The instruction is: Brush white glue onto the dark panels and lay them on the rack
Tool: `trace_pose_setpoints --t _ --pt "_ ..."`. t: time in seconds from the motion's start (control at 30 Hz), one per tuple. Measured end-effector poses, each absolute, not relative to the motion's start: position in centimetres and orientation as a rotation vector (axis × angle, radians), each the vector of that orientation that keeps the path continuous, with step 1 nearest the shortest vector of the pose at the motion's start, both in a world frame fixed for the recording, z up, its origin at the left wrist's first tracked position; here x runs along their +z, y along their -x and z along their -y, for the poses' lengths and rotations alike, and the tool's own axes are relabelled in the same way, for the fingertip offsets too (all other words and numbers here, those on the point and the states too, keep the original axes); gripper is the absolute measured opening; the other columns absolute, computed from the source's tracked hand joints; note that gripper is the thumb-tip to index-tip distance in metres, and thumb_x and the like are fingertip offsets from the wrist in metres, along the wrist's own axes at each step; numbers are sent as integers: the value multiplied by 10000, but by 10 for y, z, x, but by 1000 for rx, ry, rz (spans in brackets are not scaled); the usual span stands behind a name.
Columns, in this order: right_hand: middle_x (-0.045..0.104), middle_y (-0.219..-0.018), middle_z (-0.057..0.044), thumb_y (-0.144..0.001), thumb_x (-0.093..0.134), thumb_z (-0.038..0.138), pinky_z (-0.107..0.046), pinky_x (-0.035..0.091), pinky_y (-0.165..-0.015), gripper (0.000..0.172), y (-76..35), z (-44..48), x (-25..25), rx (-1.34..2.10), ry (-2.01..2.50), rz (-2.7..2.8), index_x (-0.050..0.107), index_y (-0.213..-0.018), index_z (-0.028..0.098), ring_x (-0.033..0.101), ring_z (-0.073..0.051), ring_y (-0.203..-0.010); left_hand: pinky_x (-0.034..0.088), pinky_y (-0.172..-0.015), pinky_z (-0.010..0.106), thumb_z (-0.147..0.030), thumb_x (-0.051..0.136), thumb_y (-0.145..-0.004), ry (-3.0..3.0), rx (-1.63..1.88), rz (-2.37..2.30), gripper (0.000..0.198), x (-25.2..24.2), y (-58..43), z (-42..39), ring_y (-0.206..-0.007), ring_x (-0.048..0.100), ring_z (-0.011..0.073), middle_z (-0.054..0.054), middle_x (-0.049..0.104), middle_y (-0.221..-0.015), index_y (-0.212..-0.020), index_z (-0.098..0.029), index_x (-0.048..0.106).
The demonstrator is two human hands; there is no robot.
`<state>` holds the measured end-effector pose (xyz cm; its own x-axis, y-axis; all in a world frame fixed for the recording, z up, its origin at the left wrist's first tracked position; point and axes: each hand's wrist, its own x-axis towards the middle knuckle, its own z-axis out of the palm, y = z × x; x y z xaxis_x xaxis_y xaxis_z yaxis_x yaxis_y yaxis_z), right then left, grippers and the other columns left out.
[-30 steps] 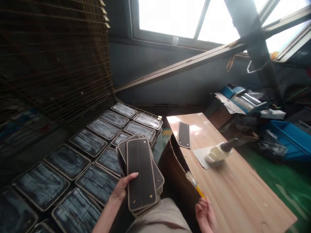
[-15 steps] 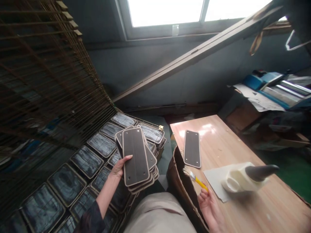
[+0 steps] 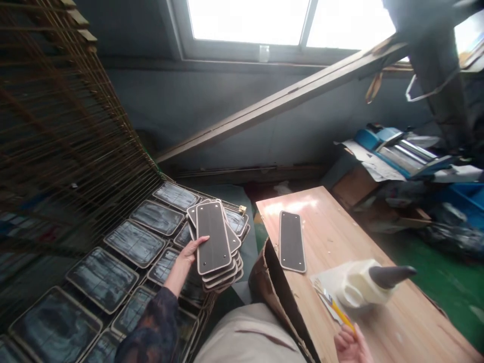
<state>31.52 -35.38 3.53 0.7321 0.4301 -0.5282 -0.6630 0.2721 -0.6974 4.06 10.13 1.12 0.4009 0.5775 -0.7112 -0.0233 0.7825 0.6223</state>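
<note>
My left hand (image 3: pixel 192 248) grips a fanned stack of dark rectangular panels (image 3: pixel 213 237) with pale rims and small corner holes, its thumb on the top panel. The fingers beneath the stack are hidden. My right hand (image 3: pixel 351 344) is closed around the yellow handle of a paintbrush (image 3: pixel 339 311), whose pale bristles point up and left over a white sheet (image 3: pixel 315 278). A single panel (image 3: pixel 292 241) of the same kind lies flat on the wooden board (image 3: pixel 260 206). Beside the brush, a cream plastic bottle (image 3: pixel 363 282) with a dark pointed nozzle lies on its side.
On my left, a wire rack (image 3: pixel 113 101) stands over rows of panels with streaky whitish coating (image 3: pixel 134 242). A torn cardboard box (image 3: pixel 264 272) is under the board's near edge. A blue machine with rollers (image 3: pixel 401 151) stands at the back right, below a slanted beam (image 3: pixel 242 118).
My view has turned a little to the right. My right hand has carried the brush rightward, away from the board's left edge towards the bottle. The left hand still holds the stack.
</note>
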Motion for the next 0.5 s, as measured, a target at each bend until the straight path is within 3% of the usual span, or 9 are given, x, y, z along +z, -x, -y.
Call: trace_pose_setpoints --t 0.23,0.37,0.5 --pt "537 -585 54 -760 641 375 -210 444 -410 214 -327 388 41 527 1194 -318 582 -876 206 497 -78 -450 583 -631 364 -159 742 -631 -643 423 -1139 319 10 -45 -109 -615 683 235 100 715 -720 -928 -75 659" --pt "670 -705 -11 -709 684 448 -233 529 -547 365 -334 417 56 301 1312 -394 600 -925 166 633 -122 -587 584 -561 369 -148 754 -612 -685 366 -1255 292 -2 -52 -122 -564 669 232 94 701 -679 -877 -75 655" --pt "680 -697 -31 -742 616 563 -276 540 -568 520 -337 425 66 92 1592 -239 572 -1040 139 655 -162 -587 569 -488 341 -128 794 -543 -783 420 -1363 358 -9 -53 -122 -523 650 223 72 690 -661 -866 -87 646"
